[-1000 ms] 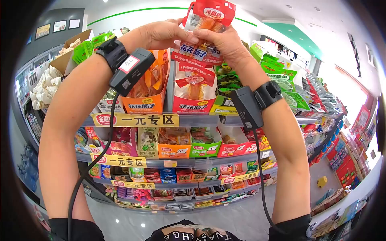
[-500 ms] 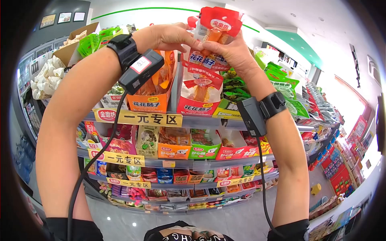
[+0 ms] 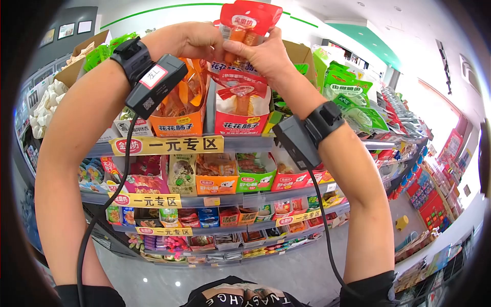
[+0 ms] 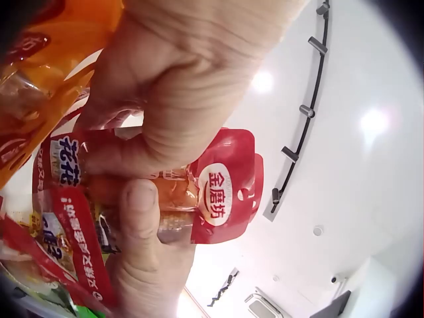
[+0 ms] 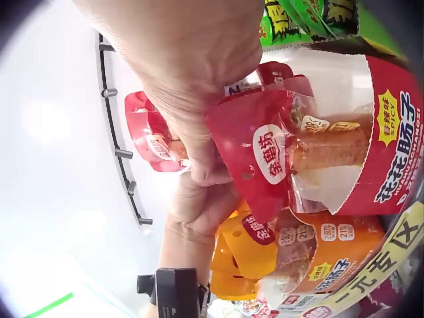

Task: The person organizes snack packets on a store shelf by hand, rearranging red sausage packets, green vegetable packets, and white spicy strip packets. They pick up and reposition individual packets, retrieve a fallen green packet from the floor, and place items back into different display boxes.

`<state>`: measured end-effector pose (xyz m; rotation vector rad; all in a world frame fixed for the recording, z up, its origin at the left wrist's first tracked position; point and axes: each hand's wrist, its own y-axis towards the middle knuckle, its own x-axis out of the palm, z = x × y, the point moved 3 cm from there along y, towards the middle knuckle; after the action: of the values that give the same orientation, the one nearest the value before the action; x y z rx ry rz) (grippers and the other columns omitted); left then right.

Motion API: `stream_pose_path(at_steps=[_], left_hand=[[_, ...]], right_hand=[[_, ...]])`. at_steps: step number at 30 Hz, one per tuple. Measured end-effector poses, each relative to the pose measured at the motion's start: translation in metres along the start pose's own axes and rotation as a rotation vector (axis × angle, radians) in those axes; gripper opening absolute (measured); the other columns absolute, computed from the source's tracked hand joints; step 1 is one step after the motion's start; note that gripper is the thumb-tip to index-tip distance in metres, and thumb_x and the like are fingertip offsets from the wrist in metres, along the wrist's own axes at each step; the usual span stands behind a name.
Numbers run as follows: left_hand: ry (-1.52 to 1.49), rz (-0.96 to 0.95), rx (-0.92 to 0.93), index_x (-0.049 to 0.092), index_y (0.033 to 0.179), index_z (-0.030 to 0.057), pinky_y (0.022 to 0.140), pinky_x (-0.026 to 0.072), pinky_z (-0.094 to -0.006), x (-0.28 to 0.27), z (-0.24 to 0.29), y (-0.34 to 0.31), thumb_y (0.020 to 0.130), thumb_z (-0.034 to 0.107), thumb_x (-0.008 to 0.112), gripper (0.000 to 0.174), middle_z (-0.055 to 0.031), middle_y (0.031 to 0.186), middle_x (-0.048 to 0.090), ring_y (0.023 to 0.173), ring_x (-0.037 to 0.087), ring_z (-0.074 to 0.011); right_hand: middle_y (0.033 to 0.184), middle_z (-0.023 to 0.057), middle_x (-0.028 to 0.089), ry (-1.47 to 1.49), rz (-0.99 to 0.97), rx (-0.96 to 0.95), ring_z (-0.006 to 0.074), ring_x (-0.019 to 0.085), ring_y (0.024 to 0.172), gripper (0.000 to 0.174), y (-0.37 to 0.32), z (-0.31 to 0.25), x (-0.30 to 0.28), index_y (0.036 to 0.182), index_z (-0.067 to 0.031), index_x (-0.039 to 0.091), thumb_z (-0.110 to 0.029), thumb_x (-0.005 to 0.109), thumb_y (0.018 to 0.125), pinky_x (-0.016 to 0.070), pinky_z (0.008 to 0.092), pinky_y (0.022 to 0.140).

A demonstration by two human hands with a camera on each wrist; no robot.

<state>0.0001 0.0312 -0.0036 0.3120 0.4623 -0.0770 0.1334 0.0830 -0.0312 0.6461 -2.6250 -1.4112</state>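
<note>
Both hands are raised at the top shelf, around red sausage snack packets point(image 3: 250, 20) that overlap one another. My right hand point(image 3: 263, 53) pinches them from the right, its thumb lying across the clear window. From the left, my left hand point(image 3: 202, 41) grips the packets' side with bent fingers; in the left wrist view its thumb point(image 4: 119, 156) presses the front near the right thumb point(image 4: 139, 205). Directly below stands a red display box point(image 3: 238, 124) with similar packets upright in it. In the right wrist view one such packet point(image 5: 265, 149) leans out in front of the right hand.
An orange display box point(image 3: 176, 127) with orange packets stands left of the red one. Green packets point(image 3: 348, 89) lie to the right. Lower shelves carry several small snack boxes point(image 3: 217, 185) behind yellow label strips point(image 3: 166, 145). Cables hang from both wrist cameras.
The packets have shifted a little left and down relative to the red box. My left thumb, earlier across their front in the head view, now sits lower at their left side. The head view has shifted too.
</note>
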Motion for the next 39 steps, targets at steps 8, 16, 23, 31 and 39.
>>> stream_pose_path(at_steps=[8,16,23,31,39], left_hand=[[-0.122,0.171,0.112,0.057,0.079,-0.0033,0.073,0.0446,-0.0344,0.019,0.006,0.015,0.055,-0.013,0.049,0.027,-0.0122,0.088,0.052,0.084,0.050,-0.0271],[-0.152,0.266,0.064,0.055,0.085,-0.0044,0.080,0.0451,-0.0383,0.036,0.007,0.008,0.054,-0.011,0.047,0.033,-0.0167,0.100,0.053,0.101,0.044,-0.0298],[-0.177,0.101,-0.185,0.054,0.079,0.0031,0.070,0.0435,-0.0308,0.012,-0.015,0.021,0.056,-0.011,0.048,0.027,-0.0072,0.082,0.053,0.078,0.049,-0.0204],[-0.053,0.185,-0.067,0.052,0.090,-0.0004,0.074,0.0457,-0.0346,0.019,-0.010,0.012,0.067,-0.009,0.052,0.024,-0.0108,0.097,0.054,0.088,0.052,-0.0221],[0.192,0.131,-0.179,0.053,0.105,-0.0019,0.078,0.0517,-0.0348,0.019,-0.013,0.007,0.071,-0.012,0.052,0.035,-0.0130,0.105,0.055,0.101,0.053,-0.0258]], right_hand=[[0.100,0.0182,0.053,0.074,0.040,0.082,0.0234,0.059,0.087,0.091,0.007,-0.004,-0.022,0.118,0.0053,0.021,-0.019,0.084,0.056,0.0543,0.0349,0.068],[0.100,0.0199,0.053,0.094,0.076,0.133,0.0248,0.061,0.084,0.089,0.001,-0.003,-0.025,0.119,0.0052,0.022,-0.018,0.083,0.058,0.0556,0.0373,0.064],[0.104,0.0203,0.051,0.095,0.068,0.238,0.0244,0.059,0.088,0.088,0.008,0.020,-0.012,0.116,0.0068,0.025,-0.018,0.084,0.056,0.0545,0.0351,0.066],[0.100,0.0190,0.052,-0.088,0.029,0.069,0.0220,0.058,0.089,0.081,0.011,0.016,-0.023,0.107,0.0043,0.027,-0.026,0.083,0.057,0.0536,0.0317,0.067],[0.105,0.0176,0.051,-0.364,-0.059,-0.075,0.0212,0.055,0.096,0.083,0.001,0.012,-0.011,0.117,0.0038,0.025,-0.023,0.081,0.062,0.0518,0.0306,0.073]])
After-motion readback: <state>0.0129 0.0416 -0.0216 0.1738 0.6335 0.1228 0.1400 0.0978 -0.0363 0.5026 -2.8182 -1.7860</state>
